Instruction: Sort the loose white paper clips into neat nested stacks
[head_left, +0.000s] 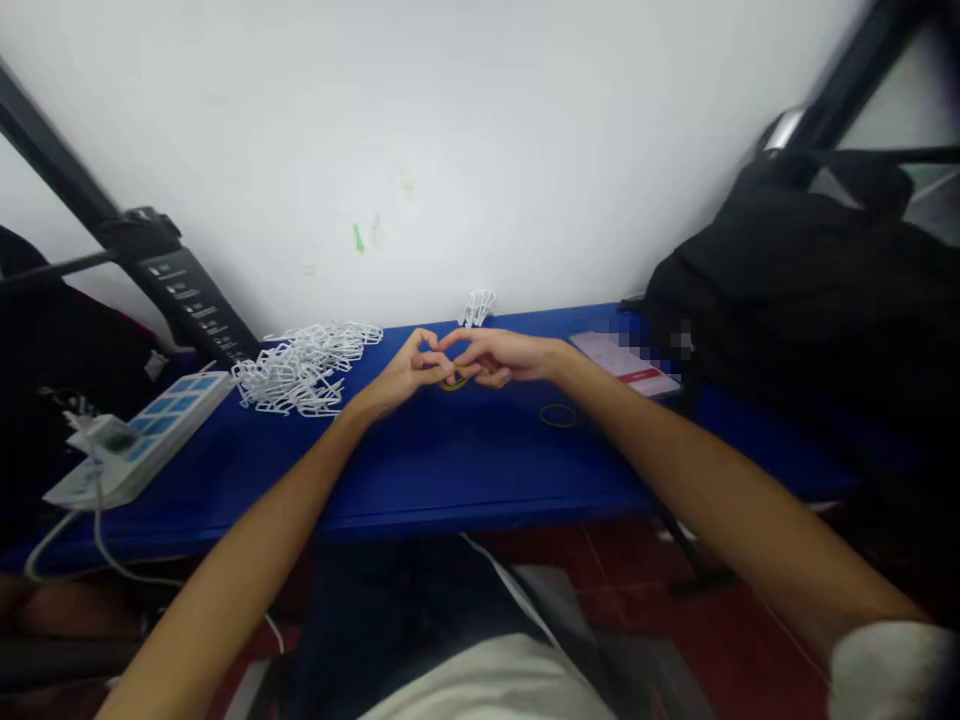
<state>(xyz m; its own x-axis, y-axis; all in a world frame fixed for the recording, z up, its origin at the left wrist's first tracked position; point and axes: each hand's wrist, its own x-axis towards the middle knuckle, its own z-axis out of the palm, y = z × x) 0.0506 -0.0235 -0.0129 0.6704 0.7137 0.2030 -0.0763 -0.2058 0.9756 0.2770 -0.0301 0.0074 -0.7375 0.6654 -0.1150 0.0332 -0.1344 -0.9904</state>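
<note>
My left hand (409, 375) and my right hand (504, 353) meet above the middle of the blue table. Their fingertips come together around a yellowish rubber band (453, 385), and both hands are closed on it; the fingers partly cover it. A second rubber band (557, 415) lies on the table below my right wrist. To the left of my left hand spreads a tangled pile of white bent-wire pieces (300, 370), which look like hooks. Behind my hands, near the wall, stands a small neat bunch of the same white wire pieces (477, 308).
A white power strip (161, 425) with a plug and cables sits at the left. On the right, a phone-like flat device (630, 362) lies beside a black bag (795, 270). The white wall (480, 150) closes off the back of the blue table (465, 470).
</note>
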